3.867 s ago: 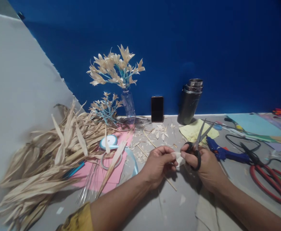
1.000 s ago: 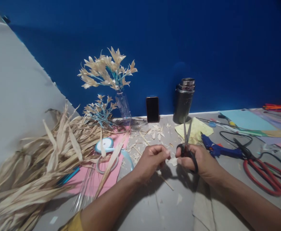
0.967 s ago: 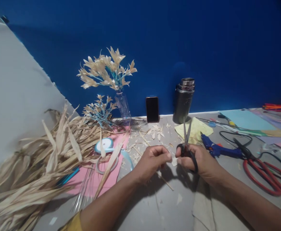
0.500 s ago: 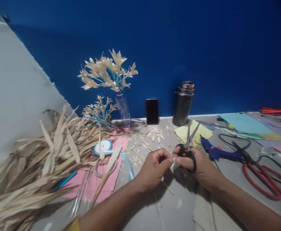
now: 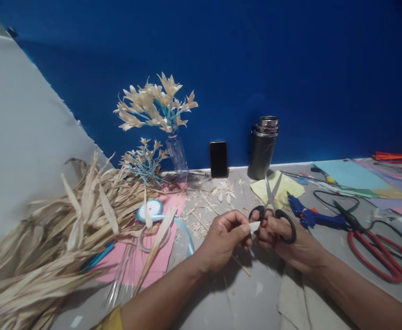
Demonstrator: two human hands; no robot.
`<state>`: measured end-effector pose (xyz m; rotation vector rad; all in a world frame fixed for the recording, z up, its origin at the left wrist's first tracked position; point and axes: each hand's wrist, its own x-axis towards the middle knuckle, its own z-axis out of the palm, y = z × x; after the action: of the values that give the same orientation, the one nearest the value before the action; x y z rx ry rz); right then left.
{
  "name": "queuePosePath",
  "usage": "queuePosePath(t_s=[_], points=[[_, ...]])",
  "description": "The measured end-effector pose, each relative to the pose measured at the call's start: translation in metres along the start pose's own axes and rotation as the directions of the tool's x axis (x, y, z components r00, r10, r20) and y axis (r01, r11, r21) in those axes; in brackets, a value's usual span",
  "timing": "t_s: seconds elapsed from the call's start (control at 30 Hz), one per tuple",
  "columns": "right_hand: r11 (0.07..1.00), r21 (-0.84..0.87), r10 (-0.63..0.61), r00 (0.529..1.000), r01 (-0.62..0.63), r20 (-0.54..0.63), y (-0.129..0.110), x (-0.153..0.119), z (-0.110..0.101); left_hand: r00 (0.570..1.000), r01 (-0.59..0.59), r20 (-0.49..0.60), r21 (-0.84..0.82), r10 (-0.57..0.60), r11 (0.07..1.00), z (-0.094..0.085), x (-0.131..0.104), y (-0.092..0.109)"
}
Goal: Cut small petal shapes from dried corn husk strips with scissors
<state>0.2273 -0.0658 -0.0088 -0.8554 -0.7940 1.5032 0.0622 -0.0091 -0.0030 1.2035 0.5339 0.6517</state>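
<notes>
My left hand [image 5: 226, 236] pinches a small pale piece of corn husk [image 5: 254, 226] between thumb and fingers. Facing it, my right hand [image 5: 285, 238] holds a pair of black-handled scissors [image 5: 271, 197], its fingers in the loops. The scissor blades stand parted and point up, away from the husk piece. Fingertips of both hands are close together. Small husk cuttings [image 5: 226, 190] lie scattered on the table beyond my left hand.
To the left are a heap of dried husks [image 5: 59, 238], pink paper [image 5: 132, 261] and a ribbon spool [image 5: 150, 210]. Husk flowers [image 5: 159, 103], a phone [image 5: 218, 159] and a flask [image 5: 263, 149] stand at the back. A blue glue gun [image 5: 311, 216] and red-handled shears [image 5: 373, 256] lie right.
My right hand has drawn slightly right, off the husk piece, and the scissors have turned in it. More of the husk piece shows at my left fingertips.
</notes>
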Motion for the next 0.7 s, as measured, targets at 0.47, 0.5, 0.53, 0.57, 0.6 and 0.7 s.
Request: queuePosePath(t_s=[0.47, 0.5, 0.53, 0.57, 0.6, 0.7], points=[[0.992, -0.114, -0.057, 0.998, 0.054, -0.021, -0.0028, -0.0008, 0.0008, 0.998, 0.019, 0.061, -0.103, -0.013, 0.994, -0.003, 0.0028, -0.0055], [0.983, -0.167, -0.079, 0.997, 0.074, -0.025, -0.0032, -0.0004, 0.0004, 0.999, 0.011, 0.052, -0.072, -0.008, 0.997, -0.0032, 0.0028, -0.0053], [0.973, -0.218, -0.091, 0.995, 0.082, -0.033, -0.0033, 0.0002, 0.0, 0.999, 0.003, 0.046, -0.032, -0.002, 0.999, -0.0031, 0.0027, -0.005], [0.962, -0.262, -0.089, 0.995, 0.074, -0.045, -0.0032, 0.0009, -0.0005, 0.999, -0.004, 0.042, 0.011, 0.004, 1.0, -0.0028, 0.0025, -0.0045], [0.953, -0.296, -0.076, 0.996, 0.056, -0.057, -0.003, 0.0017, -0.001, 0.999, -0.011, 0.041, 0.051, 0.009, 0.999, -0.0023, 0.0021, -0.0041], [0.952, -0.305, -0.03, 0.998, 0.014, -0.047, -0.0024, 0.0031, -0.003, 0.998, -0.009, 0.063, 0.105, 0.002, 0.994, -0.0003, 0.0006, -0.0039]])
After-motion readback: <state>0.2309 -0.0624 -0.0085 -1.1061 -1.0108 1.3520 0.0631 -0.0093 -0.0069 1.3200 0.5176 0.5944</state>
